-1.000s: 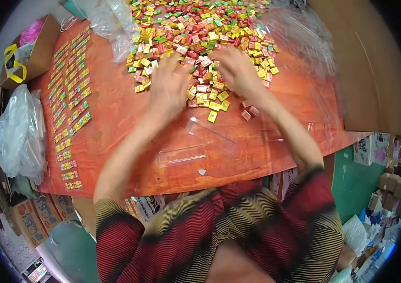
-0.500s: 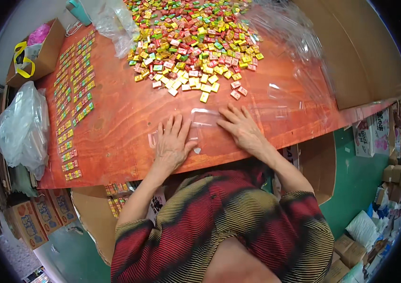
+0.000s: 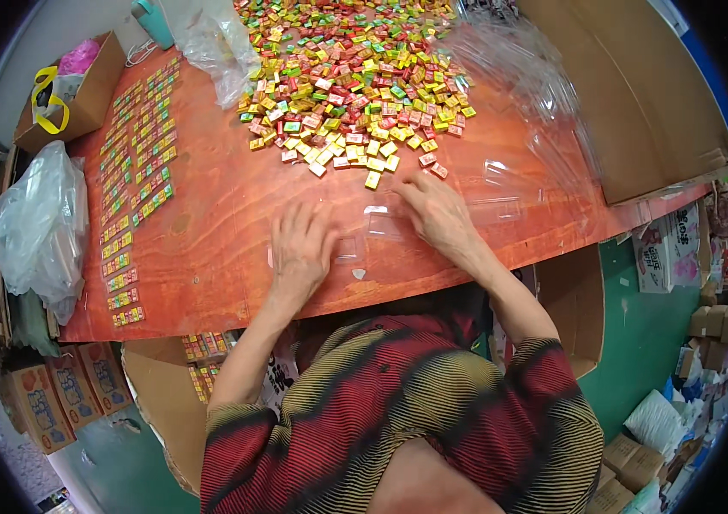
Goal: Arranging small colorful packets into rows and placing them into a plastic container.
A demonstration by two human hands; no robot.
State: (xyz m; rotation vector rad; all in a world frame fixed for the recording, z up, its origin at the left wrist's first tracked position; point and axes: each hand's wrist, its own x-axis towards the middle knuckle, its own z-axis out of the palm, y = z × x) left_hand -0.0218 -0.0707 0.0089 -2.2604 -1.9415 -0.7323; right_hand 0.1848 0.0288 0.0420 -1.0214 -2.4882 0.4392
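Observation:
My left hand rests over the table with fingers spread, beside and partly over a clear plastic tray. It holds nothing that I can see. My right hand reaches forward, its fingers bent and drawn together at the near edge of the loose boxes. Its fingertips cover the place of a small red box; whether they pinch it is hidden. Two small red boxes, one of them a red box, lie just beyond. Between my hands is another clear tray. A small yellow box lies left of my right fingertips.
A big heap of small coloured boxes covers the far middle of the red table. Rows of boxes lie at left. Clear plastic trays and a large cardboard box stand at right. A plastic bag hangs at left.
My right hand has moved slightly forward to the red boxes, its fingers closing from spread to bent. My left hand has shifted slightly left, its fingers still apart. The view has shifted a little.

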